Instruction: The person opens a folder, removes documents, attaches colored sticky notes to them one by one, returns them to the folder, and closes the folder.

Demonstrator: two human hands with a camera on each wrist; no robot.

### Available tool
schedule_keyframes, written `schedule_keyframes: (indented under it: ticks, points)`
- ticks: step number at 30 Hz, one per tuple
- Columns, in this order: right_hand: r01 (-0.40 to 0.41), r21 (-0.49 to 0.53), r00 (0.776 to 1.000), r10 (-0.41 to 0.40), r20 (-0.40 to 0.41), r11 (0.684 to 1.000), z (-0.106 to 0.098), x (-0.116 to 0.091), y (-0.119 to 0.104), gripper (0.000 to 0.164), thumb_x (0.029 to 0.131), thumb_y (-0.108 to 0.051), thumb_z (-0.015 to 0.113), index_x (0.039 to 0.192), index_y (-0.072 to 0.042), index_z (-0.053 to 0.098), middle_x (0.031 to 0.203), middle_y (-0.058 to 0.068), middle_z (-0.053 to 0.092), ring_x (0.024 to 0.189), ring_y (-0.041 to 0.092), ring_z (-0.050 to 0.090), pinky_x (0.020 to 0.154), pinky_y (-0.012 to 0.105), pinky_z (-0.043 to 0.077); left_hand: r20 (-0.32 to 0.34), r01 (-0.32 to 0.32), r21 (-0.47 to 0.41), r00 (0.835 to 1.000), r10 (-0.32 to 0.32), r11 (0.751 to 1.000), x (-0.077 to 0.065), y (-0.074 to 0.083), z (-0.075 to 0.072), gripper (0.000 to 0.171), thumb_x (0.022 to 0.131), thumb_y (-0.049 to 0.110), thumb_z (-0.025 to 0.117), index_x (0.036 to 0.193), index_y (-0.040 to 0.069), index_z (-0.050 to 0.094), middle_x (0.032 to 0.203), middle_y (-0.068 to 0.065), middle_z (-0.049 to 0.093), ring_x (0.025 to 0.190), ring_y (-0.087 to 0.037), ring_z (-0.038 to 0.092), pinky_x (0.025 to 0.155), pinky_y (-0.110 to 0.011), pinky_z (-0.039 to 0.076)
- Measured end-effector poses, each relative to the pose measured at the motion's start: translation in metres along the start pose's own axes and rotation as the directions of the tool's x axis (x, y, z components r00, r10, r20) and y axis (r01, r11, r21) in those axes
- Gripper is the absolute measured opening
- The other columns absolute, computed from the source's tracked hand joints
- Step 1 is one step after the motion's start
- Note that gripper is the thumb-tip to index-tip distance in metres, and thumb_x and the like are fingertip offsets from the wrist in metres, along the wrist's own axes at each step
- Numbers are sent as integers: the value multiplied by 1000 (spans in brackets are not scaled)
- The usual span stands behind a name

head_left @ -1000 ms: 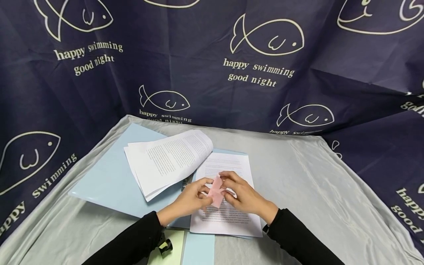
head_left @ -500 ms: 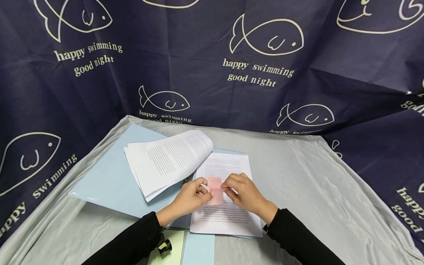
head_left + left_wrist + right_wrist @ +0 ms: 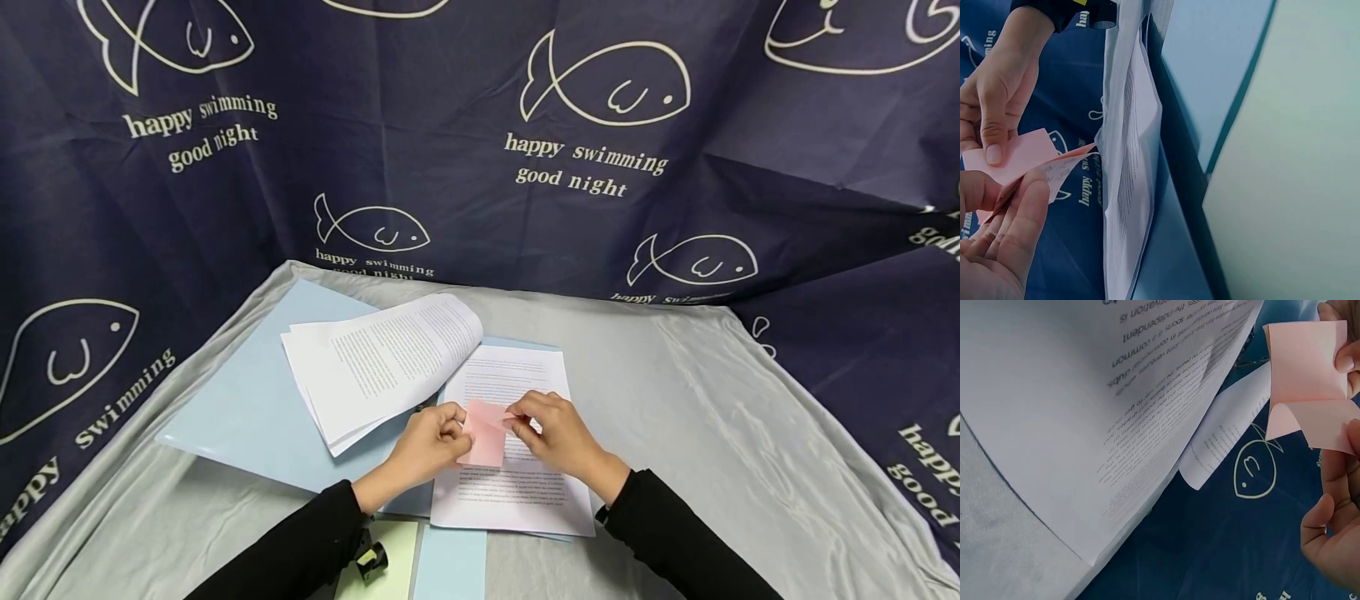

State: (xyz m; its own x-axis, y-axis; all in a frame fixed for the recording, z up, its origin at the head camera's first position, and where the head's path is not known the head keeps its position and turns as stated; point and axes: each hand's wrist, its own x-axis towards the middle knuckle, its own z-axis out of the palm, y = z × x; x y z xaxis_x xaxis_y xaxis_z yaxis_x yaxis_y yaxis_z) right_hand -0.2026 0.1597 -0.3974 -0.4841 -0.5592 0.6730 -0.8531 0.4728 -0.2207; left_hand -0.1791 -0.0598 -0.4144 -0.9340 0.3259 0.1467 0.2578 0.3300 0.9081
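Observation:
Over the printed pages [image 3: 517, 496], a pink sticky note pad [image 3: 483, 446] is held up between both hands. My left hand [image 3: 423, 446] pinches the pad's left edge between thumb and fingers. At the opposite edge, my right hand [image 3: 555, 429] pinches a pink sheet [image 3: 1316, 419], which bends away from the rest in the right wrist view. Both thumbs and fingertips are close together there. Handwriting-like marks appear on a pale pink face in the left wrist view.
An open light blue folder [image 3: 232, 400] lies under the papers, with turned-over printed sheets [image 3: 382, 358] curling on its left side. A pale green sheet [image 3: 390, 575] and a light blue one [image 3: 452, 562] lie at the front edge. Behind hangs a dark fish-print curtain [image 3: 480, 150].
The pink pad has turned from edge-tilted to facing up and shifted slightly left. My right fingers have drawn together at its right edge, lifting a sheet. The folder and papers stay put.

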Motion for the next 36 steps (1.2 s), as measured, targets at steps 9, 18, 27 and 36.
schedule_keyframes:
  ticks: [9,18,27,36]
  points:
    - [-105,56,994,105,3,993,-4,0,5,14,76,5,77,82,-6,69,72,0,66,63,9,59,58,22,46,6,-7,40,1000,7,999,-2,0,0,12,84,1,63,95,-1,66,65,-5,66,45,1,46,53,-18,51]
    - [-273,102,962,269,50,957,-7,-2,6,5,82,-2,75,83,-3,70,76,3,69,66,11,61,59,28,51,19,-26,33,999,25,999,-4,-2,-1,14,85,1,62,99,-2,66,60,-4,64,45,1,46,54,-18,53]
    - [-402,98,915,395,81,910,-8,-4,5,6,82,-4,75,81,-5,70,73,-1,66,69,6,55,63,30,50,47,-17,-21,999,18,1000,-7,1,-2,19,86,-1,61,103,-6,65,65,-9,67,48,-14,58,57,-22,57]
    - [-496,139,868,487,96,857,-11,-6,6,5,83,-3,74,81,-5,69,71,0,67,69,5,52,65,29,49,61,-42,-9,997,42,999,-8,-1,-2,14,87,0,60,100,-3,65,64,-7,67,55,-10,63,58,-21,57]
